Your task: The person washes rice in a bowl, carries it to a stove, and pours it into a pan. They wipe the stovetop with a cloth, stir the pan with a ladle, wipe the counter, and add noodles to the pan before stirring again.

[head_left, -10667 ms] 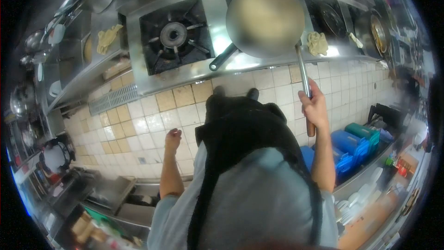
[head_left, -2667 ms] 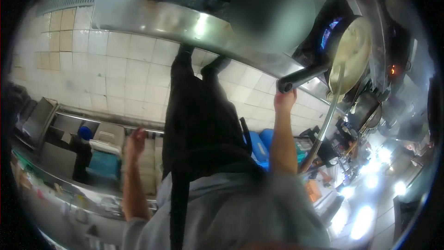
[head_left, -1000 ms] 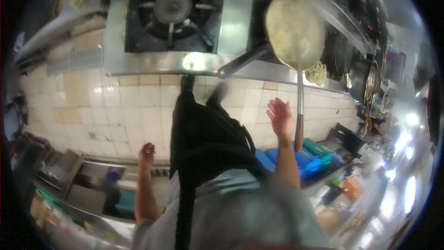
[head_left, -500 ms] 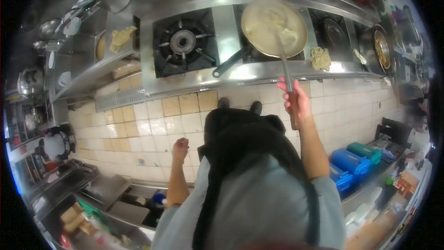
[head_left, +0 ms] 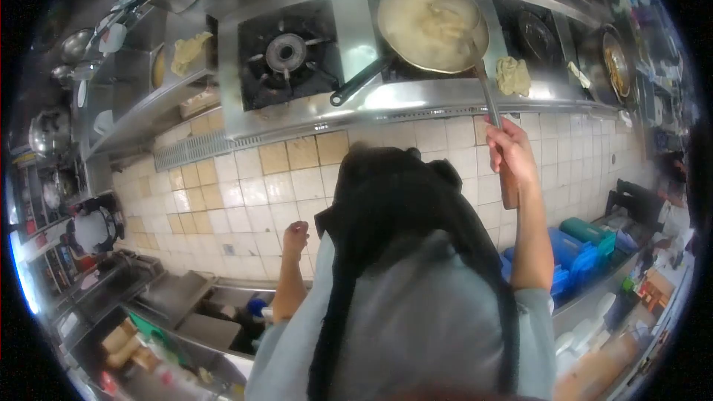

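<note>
Pale, creamy food (head_left: 434, 26) swirls glossily in the round pan (head_left: 394, 46); right hand (head_left: 511, 150) grips the wood-ended utensil (head_left: 487, 90), left hand (head_left: 295, 236) curled inward.

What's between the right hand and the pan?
Head view: the metal shank of the wooden-handled utensil, passing above the stove's steel front edge, spans from the right hand to the pan.

My shoes (head_left: 362, 146) blurred, partly hidden behind black apron (head_left: 401, 200); pan (head_left: 420, 48) contents too hazy to ID.
</note>
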The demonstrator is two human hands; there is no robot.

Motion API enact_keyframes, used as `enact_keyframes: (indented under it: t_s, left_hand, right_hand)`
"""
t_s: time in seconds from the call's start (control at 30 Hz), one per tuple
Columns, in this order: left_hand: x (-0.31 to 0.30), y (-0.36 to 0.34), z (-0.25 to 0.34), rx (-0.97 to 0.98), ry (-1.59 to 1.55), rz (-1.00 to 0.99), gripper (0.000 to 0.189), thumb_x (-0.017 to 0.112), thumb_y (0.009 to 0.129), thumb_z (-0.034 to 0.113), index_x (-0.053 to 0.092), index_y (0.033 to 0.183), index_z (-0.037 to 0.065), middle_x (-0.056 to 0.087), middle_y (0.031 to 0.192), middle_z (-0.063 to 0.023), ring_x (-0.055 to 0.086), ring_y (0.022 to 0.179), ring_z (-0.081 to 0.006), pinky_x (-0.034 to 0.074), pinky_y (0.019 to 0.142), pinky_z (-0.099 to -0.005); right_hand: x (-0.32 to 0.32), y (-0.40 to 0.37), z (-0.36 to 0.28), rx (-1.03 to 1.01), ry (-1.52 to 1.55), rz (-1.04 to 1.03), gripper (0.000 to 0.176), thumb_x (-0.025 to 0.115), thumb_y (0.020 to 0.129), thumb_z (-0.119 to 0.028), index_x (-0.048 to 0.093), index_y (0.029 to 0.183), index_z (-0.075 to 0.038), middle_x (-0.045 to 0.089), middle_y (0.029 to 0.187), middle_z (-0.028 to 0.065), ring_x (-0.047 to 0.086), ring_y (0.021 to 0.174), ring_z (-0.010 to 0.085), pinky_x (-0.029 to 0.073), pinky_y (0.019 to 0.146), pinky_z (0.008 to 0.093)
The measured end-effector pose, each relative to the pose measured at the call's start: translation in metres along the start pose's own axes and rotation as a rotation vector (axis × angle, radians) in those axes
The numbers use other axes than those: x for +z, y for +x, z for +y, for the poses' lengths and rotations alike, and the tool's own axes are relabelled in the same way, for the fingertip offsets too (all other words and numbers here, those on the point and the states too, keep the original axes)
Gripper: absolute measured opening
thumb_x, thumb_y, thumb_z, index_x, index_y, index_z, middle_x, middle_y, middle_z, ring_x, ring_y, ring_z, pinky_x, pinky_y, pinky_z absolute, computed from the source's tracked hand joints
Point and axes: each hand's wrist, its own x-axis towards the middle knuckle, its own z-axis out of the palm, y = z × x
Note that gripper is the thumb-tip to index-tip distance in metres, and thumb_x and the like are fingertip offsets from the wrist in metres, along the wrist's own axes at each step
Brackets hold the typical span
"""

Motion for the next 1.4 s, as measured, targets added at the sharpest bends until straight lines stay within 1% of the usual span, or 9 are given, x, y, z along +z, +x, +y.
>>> enact_keyframes:
  t_s: [0.2,0.3,0.5,0.57,0.63,0.73,0.97,1.13,1.4]
  left_hand:
    - [0.0,0.003,0.028,0.059,0.064,0.003,0.032,0.066,0.091,0.027,0.064,0.111,0.002,0.066,0.084,-0.0059,0.061,0.066,-0.0116,0.046,0.049,-0.025]
    - [-0.009,0.017,0.031,0.087,0.107,-0.015,0.033,0.067,0.091,0.027,0.064,0.112,0.002,0.067,0.084,-0.0061,0.062,0.067,-0.0118,0.046,0.051,-0.0249]
    - [-0.022,0.029,0.043,0.087,0.131,0.0,0.036,0.067,0.091,0.028,0.063,0.115,0.003,0.068,0.086,-0.0067,0.064,0.069,-0.0119,0.047,0.053,-0.0249]
    - [-0.027,0.031,0.042,0.117,0.124,0.009,0.037,0.067,0.091,0.029,0.063,0.116,0.002,0.068,0.085,-0.0071,0.064,0.068,-0.0119,0.048,0.052,-0.025]
    - [-0.029,0.033,0.038,0.111,0.123,0.016,0.038,0.067,0.091,0.029,0.063,0.117,0.002,0.069,0.085,-0.0072,0.063,0.067,-0.0118,0.048,0.052,-0.0251]
    - [-0.029,0.034,0.035,0.08,0.107,0.013,0.038,0.067,0.091,0.029,0.063,0.116,0.001,0.069,0.085,-0.0072,0.062,0.066,-0.0114,0.048,0.051,-0.0252]
    - [-0.025,0.037,0.015,0.068,0.048,-0.015,0.036,0.068,0.09,0.029,0.064,0.113,0.001,0.069,0.085,-0.0075,0.061,0.065,-0.0109,0.046,0.05,-0.025]
    - [-0.024,0.03,0.029,0.03,0.047,-0.014,0.035,0.067,0.09,0.027,0.064,0.113,0.0,0.068,0.084,-0.0083,0.062,0.066,-0.0116,0.047,0.051,-0.0255]
    - [-0.034,0.035,0.042,0.064,0.11,0.006,0.039,0.068,0.09,0.028,0.062,0.116,0.0,0.068,0.085,-0.0083,0.064,0.068,-0.0127,0.047,0.051,-0.0265]
  right_hand:
    - [-0.005,-0.006,0.0,-0.086,-0.264,0.176,0.026,0.061,0.092,-0.014,0.058,0.113,0.001,0.051,0.066,-0.0011,0.046,0.043,0.0061,0.037,0.036,0.0238]
    - [-0.008,0.002,0.005,-0.163,-0.388,0.208,0.031,0.061,0.092,-0.015,0.057,0.117,0.002,0.052,0.065,-0.0012,0.046,0.045,0.0076,0.039,0.04,0.0254]
    - [0.003,0.022,0.014,-0.182,-0.626,0.278,0.038,0.06,0.092,-0.018,0.055,0.124,0.002,0.053,0.064,0.0003,0.05,0.05,0.011,0.042,0.047,0.0296]
    - [0.012,0.022,0.012,-0.186,-0.613,0.265,0.037,0.061,0.092,-0.019,0.055,0.122,0.002,0.052,0.062,-0.0004,0.048,0.048,0.0099,0.041,0.044,0.0286]
    - [0.016,0.02,0.006,-0.074,-0.423,0.125,0.035,0.06,0.092,-0.018,0.055,0.12,0.001,0.05,0.063,-0.001,0.047,0.045,0.0083,0.039,0.04,0.0268]
    - [0.016,0.016,0.002,0.041,-0.289,0.04,0.032,0.059,0.093,-0.017,0.055,0.119,0.0,0.049,0.065,-0.0014,0.046,0.043,0.0074,0.038,0.036,0.0252]
    - [0.026,-0.009,-0.005,0.108,-0.125,-0.054,0.033,0.059,0.093,-0.015,0.054,0.12,0.003,0.049,0.067,-0.0017,0.043,0.04,0.0069,0.037,0.035,0.0238]
    - [0.033,-0.019,-0.008,0.197,0.181,-0.147,0.037,0.06,0.092,-0.015,0.054,0.124,0.004,0.05,0.068,-0.0018,0.039,0.039,0.0044,0.033,0.032,0.0215]
    - [0.043,-0.015,0.004,0.148,0.368,-0.15,0.038,0.06,0.092,-0.016,0.054,0.125,0.003,0.049,0.068,-0.002,0.038,0.04,0.0038,0.032,0.033,0.0209]
